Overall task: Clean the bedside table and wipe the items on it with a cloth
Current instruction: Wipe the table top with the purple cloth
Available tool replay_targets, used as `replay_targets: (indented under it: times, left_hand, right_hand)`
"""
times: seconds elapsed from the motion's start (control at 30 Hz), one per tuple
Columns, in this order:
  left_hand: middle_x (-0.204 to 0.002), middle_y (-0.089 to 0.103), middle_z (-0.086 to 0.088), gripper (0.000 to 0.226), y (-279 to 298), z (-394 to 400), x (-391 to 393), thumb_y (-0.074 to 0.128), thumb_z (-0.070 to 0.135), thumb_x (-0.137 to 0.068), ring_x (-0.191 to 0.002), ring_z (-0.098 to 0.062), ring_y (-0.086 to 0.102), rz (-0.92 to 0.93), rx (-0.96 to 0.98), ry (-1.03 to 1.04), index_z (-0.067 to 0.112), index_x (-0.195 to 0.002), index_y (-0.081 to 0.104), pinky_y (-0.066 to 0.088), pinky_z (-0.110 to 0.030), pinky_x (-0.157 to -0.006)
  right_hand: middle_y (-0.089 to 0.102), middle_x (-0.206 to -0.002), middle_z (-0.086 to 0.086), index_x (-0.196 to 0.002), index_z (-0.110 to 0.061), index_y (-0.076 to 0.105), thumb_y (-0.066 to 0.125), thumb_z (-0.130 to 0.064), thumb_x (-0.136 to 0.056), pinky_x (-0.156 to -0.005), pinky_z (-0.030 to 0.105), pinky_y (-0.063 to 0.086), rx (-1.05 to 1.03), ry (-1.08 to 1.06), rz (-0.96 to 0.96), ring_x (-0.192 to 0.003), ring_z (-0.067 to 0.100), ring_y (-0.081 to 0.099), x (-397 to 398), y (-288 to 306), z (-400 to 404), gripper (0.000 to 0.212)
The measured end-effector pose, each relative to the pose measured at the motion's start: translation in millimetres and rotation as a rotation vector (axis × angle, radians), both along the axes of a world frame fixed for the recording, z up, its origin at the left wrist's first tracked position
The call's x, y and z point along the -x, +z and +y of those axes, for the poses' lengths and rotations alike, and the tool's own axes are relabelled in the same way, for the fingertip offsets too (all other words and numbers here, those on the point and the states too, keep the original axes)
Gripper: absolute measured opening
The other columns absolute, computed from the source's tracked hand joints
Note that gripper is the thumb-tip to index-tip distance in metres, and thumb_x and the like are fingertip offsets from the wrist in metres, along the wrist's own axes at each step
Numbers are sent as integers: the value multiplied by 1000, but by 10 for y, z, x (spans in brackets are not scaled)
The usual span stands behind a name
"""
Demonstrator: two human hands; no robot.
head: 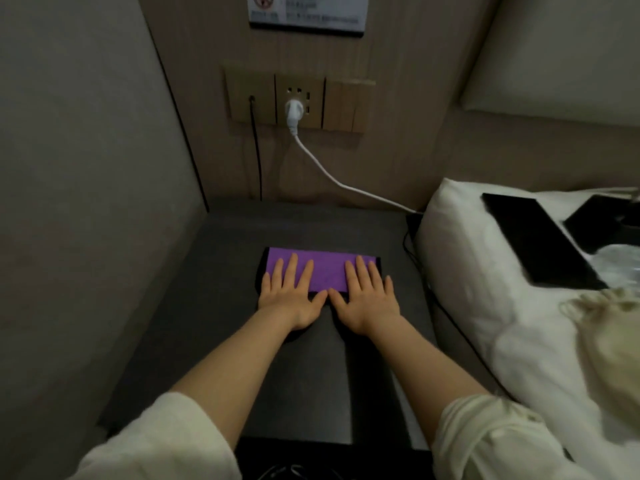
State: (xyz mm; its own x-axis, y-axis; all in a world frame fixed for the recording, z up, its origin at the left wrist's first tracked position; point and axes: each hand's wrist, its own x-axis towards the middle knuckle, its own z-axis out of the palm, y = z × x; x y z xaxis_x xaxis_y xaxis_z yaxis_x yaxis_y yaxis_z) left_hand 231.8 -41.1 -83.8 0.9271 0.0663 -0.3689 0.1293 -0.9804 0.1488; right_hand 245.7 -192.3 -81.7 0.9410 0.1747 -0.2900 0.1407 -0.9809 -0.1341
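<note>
**A:** Where are the hands and the cloth?

**B:** Taking the dark desk top as a clock face with twelve o'clock at the back wall, the purple cloth lies flat just past centre, toward twelve. The left hand rests open, palm down, fingers spread over the cloth's nine o'clock half. The right hand lies the same way on the three o'clock half. The thumbs nearly meet. Neither hand grips anything; both press flat.

**A:** How should the wiping go?

**B:** My judgement: keep both palms flat with even pressure, slide the cloth in straight overlapping passes from nine to three o'clock, then work back toward six. Ease off near the three o'clock edge, where a dark cable hangs beside the desk.

**A:** And the room?

**B:** At nine o'clock a plain grey wall. At twelve, a wooden panel with sockets; a thin black cord drops behind the desk, and a white plug sends its white cable toward two o'clock. At three o'clock a bed with a white pillow carries a flat black item, too dim to identify. The desk otherwise looks bare and matte.
</note>
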Motion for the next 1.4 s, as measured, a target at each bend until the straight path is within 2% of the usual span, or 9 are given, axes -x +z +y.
replay_targets:
  times: [0.37,0.7,1.03,1.4]
  left_hand:
    - [-155,-32,-1,73,32,-368,1280,16,66,-94,-143,-25,-28,54,9,-11,33,-149,-19,-14,-44,-116]
    - [-152,-36,-3,72,85,-743,1793,14,63,-95,-141,-26,-32,120,-26,-59,31,-147,-24,-15,-46,-115]
    - [-150,-39,-2,70,167,-897,1573,13,61,-96,-140,-26,-33,187,-25,-123,32,-145,-27,-16,-46,-115]
    - [-151,-38,0,69,154,-859,693,14,62,-95,-140,-25,-33,156,-20,-132,35,-146,-24,-16,-45,-114]
  right_hand:
    - [-19,-161,1,-154,-22,-10,21,-62,-96,-118,45,-10,-44,-22,21,-147,22,-19,1283,-8,-349,77]
    - [-20,-160,1,-153,-23,-13,18,-60,-97,-117,46,-12,-13,-95,19,-147,22,-20,1887,-47,-667,74]
    - [-21,-160,3,-153,-21,-13,20,-62,-96,-118,41,-9,-19,-133,21,-147,21,-20,1702,-37,-812,78]
    - [-17,-161,2,-154,-21,-10,20,-61,-96,-119,39,-5,-57,-155,-17,-148,22,-17,853,-55,-773,76]
